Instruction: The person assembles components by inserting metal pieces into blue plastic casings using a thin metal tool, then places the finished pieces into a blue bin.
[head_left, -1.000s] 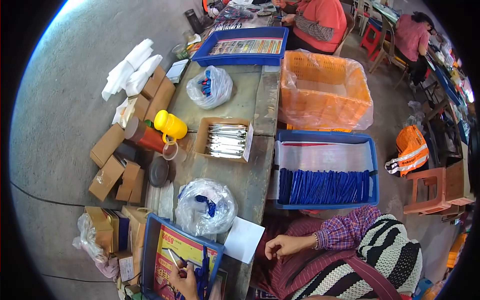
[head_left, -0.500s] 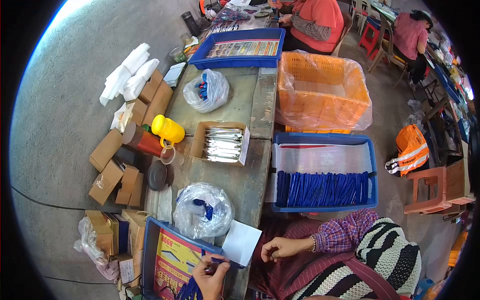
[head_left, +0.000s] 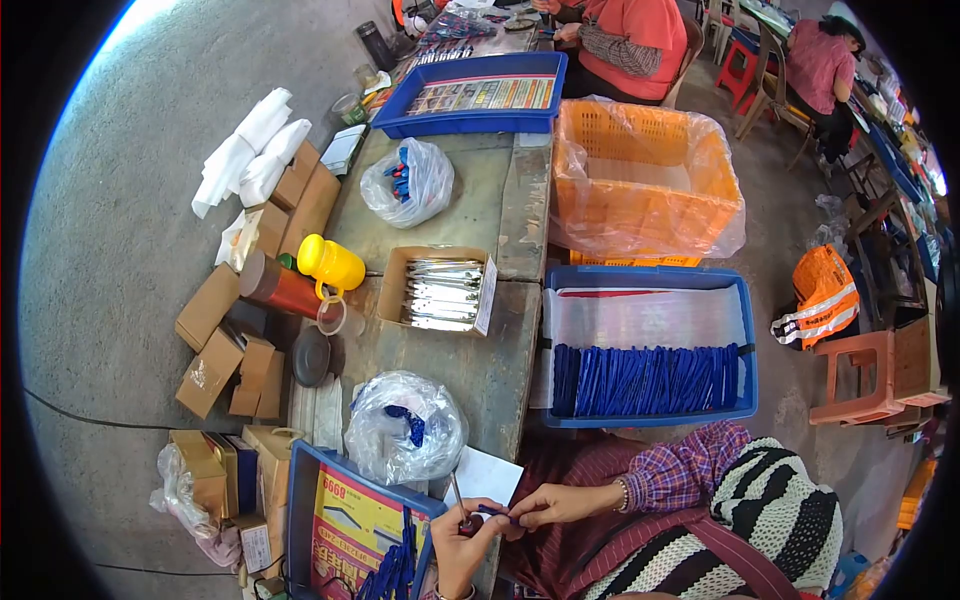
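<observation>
My left hand (head_left: 458,548) is closed around a thin metal-shafted tool (head_left: 456,492) with a dark handle, which looks like a screwdriver; its shaft points up and away. Beside it, my right hand (head_left: 562,504) pinches the end of a slim blue piece (head_left: 496,512), and the left fingertips meet its other end. Below the hands' left side, a blue tray (head_left: 297,500) lined with a printed sheet holds a pile of slim blue pieces (head_left: 392,568). A white paper (head_left: 485,475) lies partly under my hands. Near it sits a clear plastic bag (head_left: 375,455) with small blue parts.
A cardboard box of metal pieces (head_left: 442,295) and another plastic bag (head_left: 425,180) stand on the table. Right of the table are a blue bin (head_left: 750,320) with rows of blue pieces and an orange crate (head_left: 650,205). A co-worker (head_left: 640,40) sits at the far end.
My left hand has moved right, away from the tray, and turned so the tool points upward. My right hand has moved left to meet it and now grips the blue piece.
</observation>
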